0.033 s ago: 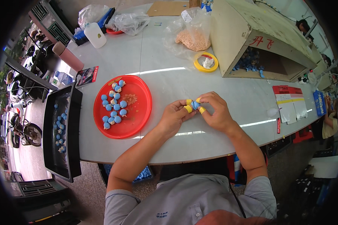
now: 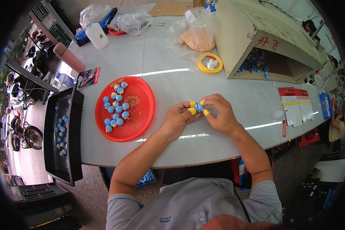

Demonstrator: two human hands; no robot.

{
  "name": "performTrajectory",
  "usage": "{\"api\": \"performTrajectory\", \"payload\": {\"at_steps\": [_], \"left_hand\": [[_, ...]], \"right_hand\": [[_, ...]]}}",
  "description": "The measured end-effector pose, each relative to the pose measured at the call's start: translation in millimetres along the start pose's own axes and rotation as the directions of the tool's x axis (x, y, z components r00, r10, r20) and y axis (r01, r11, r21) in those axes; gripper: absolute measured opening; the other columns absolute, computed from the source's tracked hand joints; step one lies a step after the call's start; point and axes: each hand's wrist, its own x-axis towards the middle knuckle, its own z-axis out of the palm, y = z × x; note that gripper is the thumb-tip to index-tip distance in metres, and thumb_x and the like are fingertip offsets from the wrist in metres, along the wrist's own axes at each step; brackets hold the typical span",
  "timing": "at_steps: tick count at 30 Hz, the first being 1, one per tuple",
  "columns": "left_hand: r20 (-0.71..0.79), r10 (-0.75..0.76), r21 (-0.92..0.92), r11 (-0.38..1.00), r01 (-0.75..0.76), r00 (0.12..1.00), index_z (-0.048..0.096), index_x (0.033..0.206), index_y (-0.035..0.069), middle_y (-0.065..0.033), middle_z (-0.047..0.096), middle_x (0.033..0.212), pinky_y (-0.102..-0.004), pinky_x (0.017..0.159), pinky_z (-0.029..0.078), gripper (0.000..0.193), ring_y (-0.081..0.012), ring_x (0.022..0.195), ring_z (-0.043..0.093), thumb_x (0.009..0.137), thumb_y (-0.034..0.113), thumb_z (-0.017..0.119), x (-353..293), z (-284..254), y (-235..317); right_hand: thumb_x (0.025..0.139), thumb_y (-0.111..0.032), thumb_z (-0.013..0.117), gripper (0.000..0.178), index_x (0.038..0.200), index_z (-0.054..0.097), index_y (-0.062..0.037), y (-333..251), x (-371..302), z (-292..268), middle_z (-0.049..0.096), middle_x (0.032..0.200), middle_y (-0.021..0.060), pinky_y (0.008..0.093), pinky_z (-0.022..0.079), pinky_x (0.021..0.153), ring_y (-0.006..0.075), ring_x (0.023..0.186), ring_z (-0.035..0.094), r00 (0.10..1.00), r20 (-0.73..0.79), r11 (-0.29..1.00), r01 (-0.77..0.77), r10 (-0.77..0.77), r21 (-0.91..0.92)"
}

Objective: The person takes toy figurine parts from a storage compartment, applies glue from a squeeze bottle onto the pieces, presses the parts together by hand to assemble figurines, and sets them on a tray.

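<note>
Right at the grip, 1 small blue toy-like piece (image 2: 199, 107) sits between L hand (image 2: 178, 117) and R hand (image 2: 220, 115), thumb + index of each pinched onto it w/ no obvious gap; its exact shape is part-hidden. 4 yellow finger covers (image 2: 192, 111), 2 per hand, cover those tips. Main risk, prob.: the piece slips, since only fingertips hold it & the covers may be slick; it'd drop to the grey table (image 2: 172, 153) below. Left of the grip, 1 round red plate (image 2: 148, 119) bears approx. 17 blue-and-cream balls (image 2: 119, 109); L forearm (image 2: 142, 156) is near its rim, so a careless swing could shove it. Farther left, 1 black tray (image 2: 78, 130) w/ about a dozen similar balls (image 2: 60, 130), some hidden, so no exact no.; it seems to jut past the table edge, so a knock might tip it. Beyond the grip: 1 yellow tape roll (image 2: 211, 71), 1 clear bag (image 2: 200, 22) of peach-coloured bits (image 2: 197, 42), too many to count. Up-right: 1 cream bin (image 2: 234, 46) w/ a blue heap (image 2: 253, 62), uncountable. Far up-left: 1 pink bottle (image 2: 71, 58), 1 white jug (image 2: 97, 36).
</note>
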Motion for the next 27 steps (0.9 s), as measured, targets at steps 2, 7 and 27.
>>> {"api": "performTrajectory", "payload": {"at_steps": [2, 7, 27], "left_hand": [[0.013, -0.003, 0.009, 1.000, 0.003, 1.000, 0.049, 0.119, -0.006, -0.0138, 0.060, 0.112, -0.0295, 0.094, 0.053, 0.026, -0.0214, 0.104, 0.063, 0.094, 0.000, 0.054, 1.0, -3.0, -1.7], [0.026, 0.002, 0.024, 1.000, -0.002, 1.000, 0.051, 0.117, -0.004, -0.0112, 0.060, 0.111, -0.0300, 0.096, 0.052, 0.024, -0.0187, 0.103, 0.062, 0.094, 0.002, 0.056, 2.7, -4.0, -3.4], [0.044, 0.069, 0.073, 0.995, -0.072, 0.997, 0.055, 0.115, -0.002, -0.0110, 0.062, 0.109, -0.0304, 0.091, 0.054, 0.021, -0.0177, 0.101, 0.063, 0.095, 0.004, 0.056, 2.0, -5.6, -8.8]], "right_hand": [[0.067, 0.010, 0.064, 0.030, 0.094, 0.059, -0.0035, -0.1, 0.1, -0.6, 0.064, 0.096, 0.0118, 0.0366, 0.052, 0.077, 0.0299, 0.089, 0.062, 1.000, 0.013, 1.000, 0.001, -0.001, -0.007], [0.067, 0.010, 0.064, 0.030, 0.094, 0.059, -0.0038, 0.6, 0.7, -1.2, 0.065, 0.096, 0.0118, 0.0366, 0.052, 0.077, 0.0298, 0.089, 0.062, 1.000, 0.023, 1.000, -0.001, 0.001, -0.017], [0.074, 0.008, 0.068, 0.025, 0.096, 0.060, -0.0016, -3.2, 1.0, -1.3, 0.062, 0.098, 0.0081, 0.0295, 0.050, 0.075, 0.0193, 0.087, 0.060, 0.969, 0.101, 0.956, -0.240, 0.226, 0.168]]}}
